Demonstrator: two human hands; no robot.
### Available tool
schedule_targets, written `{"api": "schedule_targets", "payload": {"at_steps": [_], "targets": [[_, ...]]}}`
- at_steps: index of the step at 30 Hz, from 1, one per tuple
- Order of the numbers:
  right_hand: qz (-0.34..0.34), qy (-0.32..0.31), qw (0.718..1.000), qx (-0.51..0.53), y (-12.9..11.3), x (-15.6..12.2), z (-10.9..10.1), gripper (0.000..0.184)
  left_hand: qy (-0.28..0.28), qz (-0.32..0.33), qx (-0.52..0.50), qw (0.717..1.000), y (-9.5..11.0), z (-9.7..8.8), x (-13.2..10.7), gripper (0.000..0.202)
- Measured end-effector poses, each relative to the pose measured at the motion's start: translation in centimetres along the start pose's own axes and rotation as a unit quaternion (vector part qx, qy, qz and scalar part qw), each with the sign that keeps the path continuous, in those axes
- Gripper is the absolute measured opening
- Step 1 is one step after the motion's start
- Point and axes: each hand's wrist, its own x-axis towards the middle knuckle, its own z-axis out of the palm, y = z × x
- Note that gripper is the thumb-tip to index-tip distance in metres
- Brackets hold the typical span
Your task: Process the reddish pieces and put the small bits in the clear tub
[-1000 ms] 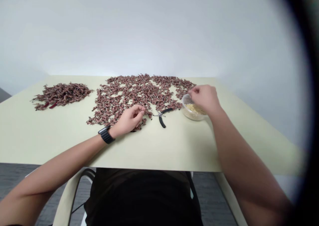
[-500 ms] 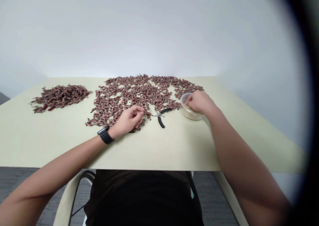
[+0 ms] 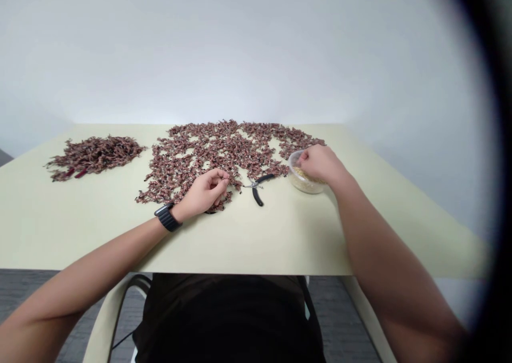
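My left hand [image 3: 206, 192] is closed in a pinch over the near edge of a wide spread of small reddish-brown twisted pieces [image 3: 212, 149]. Whatever sits between its fingertips is too small to name. My right hand [image 3: 320, 163] reaches into a clear round plastic tub [image 3: 298, 184] of tiny yellowish bits [image 3: 306, 177]. Its fingers are curled together inside the rim, and what they hold is hidden. Between the two hands lies a pair of pliers [image 3: 258, 189] with black handles spread apart.
A separate heap of similar reddish-brown pieces [image 3: 98, 155] lies on the left of the pale yellow table [image 3: 256, 245], with dark red items [image 3: 78, 173] at its near edge. A pale wall [image 3: 224, 48] stands behind. Chair arms show below the front edge.
The view has shifted very slightly. My right hand remains in the tub with little visible movement, and my left hand keeps its pinch in the same place.
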Motion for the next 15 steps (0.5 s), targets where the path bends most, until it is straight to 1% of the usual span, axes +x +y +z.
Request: {"api": "schedule_targets", "payload": {"at_steps": [2,4,6,7,8,10,11,12,13,15], "targets": [[0.001,0.048,0.999,0.023,-0.9,-0.4,-0.7,0.010,-0.001,0.002,-0.008,1.000,0.0,0.0,0.1,0.030],[-0.011,0.092,0.988,0.123,-2.3,-1.0,-1.5,0.012,0.003,0.004,-0.020,1.000,0.1,-0.1,0.3,0.030],[-0.023,0.074,0.966,0.247,-4.0,-2.0,-2.1,0.014,0.010,-0.002,-0.046,0.999,0.3,-0.2,0.4,0.031],[-0.029,0.049,0.950,0.306,-4.9,-2.5,-2.3,0.017,0.015,-0.008,-0.063,0.998,0.5,-0.2,0.4,0.032],[-0.035,0.011,0.928,0.371,-5.8,-3.1,-2.4,0.022,0.020,-0.014,-0.081,0.996,0.7,-0.2,0.4,0.032],[-0.046,-0.085,0.868,0.486,-7.4,-4.2,-2.1,0.029,0.029,-0.026,-0.112,0.993,1.0,-0.3,0.4,0.032],[-0.053,-0.122,0.841,0.525,-8.2,-4.8,-1.8,0.031,0.033,-0.030,-0.124,0.991,1.2,-0.3,0.4,0.032],[-0.059,-0.163,0.820,0.545,-8.9,-5.4,-1.5,0.032,0.037,-0.032,-0.133,0.990,1.3,-0.4,0.4,0.032],[-0.060,-0.197,0.807,0.554,-9.6,-5.9,-1.0,0.033,0.041,-0.034,-0.140,0.989,1.4,-0.4,0.4,0.031],[-0.062,-0.236,0.798,0.552,-10.9,-6.9,0.0,0.033,0.046,-0.037,-0.152,0.987,1.6,-0.4,0.3,0.030]]}}
